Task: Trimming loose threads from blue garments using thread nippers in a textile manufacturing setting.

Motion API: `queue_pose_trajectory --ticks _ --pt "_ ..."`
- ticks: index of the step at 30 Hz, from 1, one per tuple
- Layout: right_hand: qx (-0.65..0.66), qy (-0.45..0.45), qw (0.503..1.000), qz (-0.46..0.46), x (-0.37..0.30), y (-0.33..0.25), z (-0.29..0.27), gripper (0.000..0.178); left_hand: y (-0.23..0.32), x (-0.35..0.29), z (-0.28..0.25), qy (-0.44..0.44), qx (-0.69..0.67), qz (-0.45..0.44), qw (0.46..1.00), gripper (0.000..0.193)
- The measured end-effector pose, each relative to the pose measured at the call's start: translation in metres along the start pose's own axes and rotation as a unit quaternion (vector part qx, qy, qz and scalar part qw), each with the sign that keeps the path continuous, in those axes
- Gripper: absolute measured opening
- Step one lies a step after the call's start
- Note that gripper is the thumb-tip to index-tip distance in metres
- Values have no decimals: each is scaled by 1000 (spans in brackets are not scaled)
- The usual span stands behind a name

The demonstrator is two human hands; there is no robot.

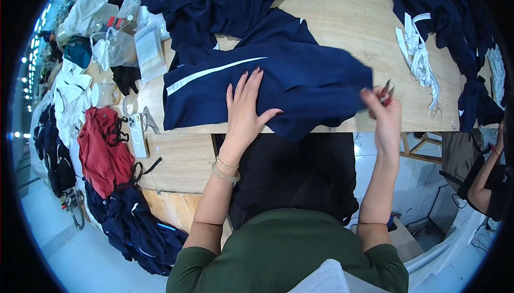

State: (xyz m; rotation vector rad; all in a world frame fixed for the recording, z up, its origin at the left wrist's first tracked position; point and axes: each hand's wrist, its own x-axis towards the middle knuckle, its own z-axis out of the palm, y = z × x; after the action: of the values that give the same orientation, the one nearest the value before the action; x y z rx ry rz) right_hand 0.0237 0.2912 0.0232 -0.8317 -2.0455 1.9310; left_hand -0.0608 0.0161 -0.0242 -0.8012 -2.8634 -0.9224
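A navy garment piece [316, 81] with a white stripe [214, 73] lies spread over the near edge of the wooden table, part of it hanging toward my lap. My left hand [247, 103] rests flat on it just below the stripe, fingers spread. At the garment's right end, my right hand [386, 113] is closed around small thread snips [387, 94], their points showing above the fingers. The thumb of that hand touches or nearly touches the cloth edge; slight blur hides whether it also pinches the fabric.
More navy garments [214, 4] are heaped at the back. White strips [417, 57] lie on the table [353, 14] to the right. On the left are plastic bags [115, 47], a phone [137, 135] and red cloth [104, 151]. Another person's arm [484, 178] shows at far right.
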Motion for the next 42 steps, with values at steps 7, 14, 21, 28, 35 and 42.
queue_pose_trajectory --ticks 7,14,21,28,35,42 --pt "-85 19 996 28 35 50 -22 15 9 -2 14 -21 35 -21 999 96" --pt "-134 4 991 -4 35 56 -24 16 26 8 8 88 -8 33 996 57" --pt "-131 -20 991 -7 31 45 -30 17 31 35 29 100 -82 132 983 21" --pt "-132 46 986 -87 14 -1 -22 16 25 40 38 156 -166 122 966 6" --pt "-298 -63 901 -311 13 -45 24 15 29 41 32 158 -281 8 946 3" --pt "-419 -128 811 -388 20 -49 67 16 33 41 27 153 -280 -8 948 5"
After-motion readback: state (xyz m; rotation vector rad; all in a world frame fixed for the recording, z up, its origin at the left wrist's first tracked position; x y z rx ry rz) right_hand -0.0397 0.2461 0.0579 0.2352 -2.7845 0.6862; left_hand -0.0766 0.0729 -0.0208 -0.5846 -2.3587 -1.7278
